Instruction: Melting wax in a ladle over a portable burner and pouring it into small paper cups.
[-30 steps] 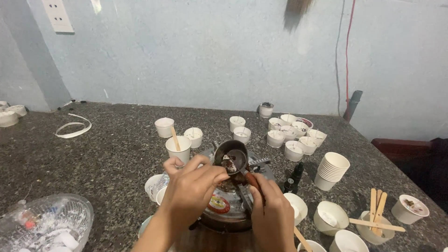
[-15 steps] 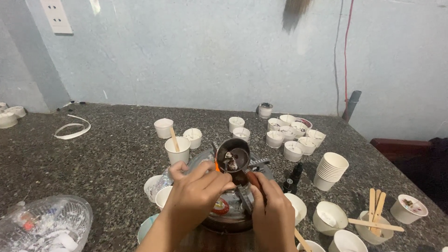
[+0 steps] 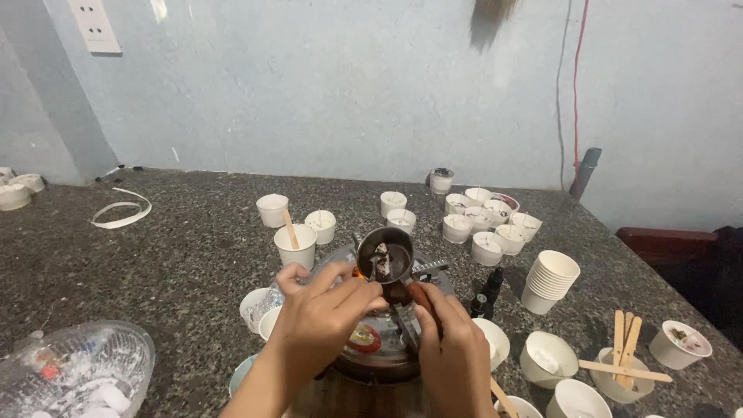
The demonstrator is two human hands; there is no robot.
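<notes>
A small dark metal pot with white lumps in dark liquid sits over a round metal burner; an orange flame shows at its left edge. My right hand is closed around the pot's reddish-brown handle. My left hand hovers over the burner's left side with its fingertips next to the pot; whether it holds anything is hidden.
White paper cups stand about the speckled stone table: one with a wooden stick, a cluster at the back right, a stack. Wooden sticks lie across cups at right. A clear plastic bag sits front left. Small dark bottles stand by the burner.
The pot has tipped and shifted slightly while my right hand keeps the handle. My left hand's fingers have moved a little beside the pot, and a flame now shows.
</notes>
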